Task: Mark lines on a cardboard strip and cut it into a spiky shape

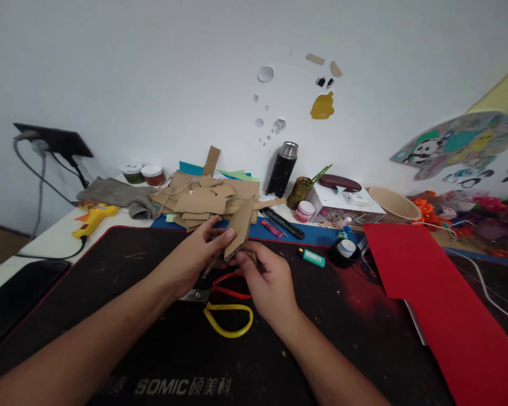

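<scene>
Between both hands, above the black desk mat (pixel 165 349), is a folded piece of cardboard (pixel 239 226), its pointed end tilted up. My left hand (pixel 201 248) grips it from the left, thumb pressed on its face. At its lower edge, my right hand (pixel 268 279) pinches it between thumb and fingers. Some of the cardboard's underside is hidden by the fingers. Below the hands lie scissors (pixel 231 321) with one red and one yellow handle, their blades partly covered by my left wrist. A pile of cardboard scraps (pixel 203 200) sits just behind.
A yellow glue gun (pixel 93 220) lies at left near a dark phone (pixel 25 296). Along the wall stand a black thermos (pixel 283 169) and a clear box (pixel 342 206). A green lighter (pixel 312 257), a utility knife (pixel 283 223) and a red sheet (pixel 432 304) lie rightward.
</scene>
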A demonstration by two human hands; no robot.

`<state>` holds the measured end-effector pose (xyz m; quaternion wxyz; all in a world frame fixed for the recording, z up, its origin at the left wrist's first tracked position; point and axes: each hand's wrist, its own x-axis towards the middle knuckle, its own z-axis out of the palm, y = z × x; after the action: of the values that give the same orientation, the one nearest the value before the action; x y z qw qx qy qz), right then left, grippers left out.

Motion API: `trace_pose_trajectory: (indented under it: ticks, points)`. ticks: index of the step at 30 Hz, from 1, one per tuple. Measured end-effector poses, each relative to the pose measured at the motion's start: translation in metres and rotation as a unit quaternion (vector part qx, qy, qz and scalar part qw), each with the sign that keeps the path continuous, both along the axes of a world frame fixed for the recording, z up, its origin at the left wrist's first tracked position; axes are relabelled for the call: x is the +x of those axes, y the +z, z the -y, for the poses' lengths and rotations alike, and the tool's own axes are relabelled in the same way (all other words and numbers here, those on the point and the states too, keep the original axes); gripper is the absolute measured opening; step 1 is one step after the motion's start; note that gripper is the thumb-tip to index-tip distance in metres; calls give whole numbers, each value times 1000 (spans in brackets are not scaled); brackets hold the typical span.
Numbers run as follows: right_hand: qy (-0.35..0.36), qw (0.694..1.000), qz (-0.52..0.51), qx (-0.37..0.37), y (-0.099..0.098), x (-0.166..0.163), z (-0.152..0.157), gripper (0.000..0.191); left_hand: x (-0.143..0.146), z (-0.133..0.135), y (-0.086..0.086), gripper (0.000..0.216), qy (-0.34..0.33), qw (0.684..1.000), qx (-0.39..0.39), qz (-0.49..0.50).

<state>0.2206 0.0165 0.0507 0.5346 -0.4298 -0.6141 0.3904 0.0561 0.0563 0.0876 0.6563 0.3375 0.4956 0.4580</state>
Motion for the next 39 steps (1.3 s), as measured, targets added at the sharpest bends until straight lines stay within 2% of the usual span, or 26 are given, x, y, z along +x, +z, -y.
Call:
trace_pose_trajectory:
  ticks: [4, 8, 10, 14, 16, 24, 31, 39]
  points:
    - [1, 1000, -6, -5, -2, 0, -2, 21, 3, 2, -2, 105, -5, 998, 5, 68]
    - [20, 997, -42, -61, -3, -3, -1, 27, 0, -4, -4, 109, 49, 992, 70, 95]
    - [30, 992, -65, -108, -2, -4, -1, 26, -4, -7, -2, 98, 65, 988, 95, 99]
    - [65, 975, -118, -176, 0, -5, -2, 25, -9, -12, 5, 53, 54, 987, 116, 101]
    - [84, 967, -127, -206, -2, -7, -3, 26, -10, -13, 8, 42, 67, 985, 124, 97]
    - [126, 944, -147, -266, -13, -11, -5, 56, -11, -13, 10, 47, 88, 984, 137, 75]
    - [189, 913, -186, -311, -18, -13, -2, 64, -11, -13, 9, 47, 97, 982, 145, 76]
    - [178, 906, -197, -330, -20, -14, -1, 60, -12, -14, 7, 53, 115, 981, 144, 61]
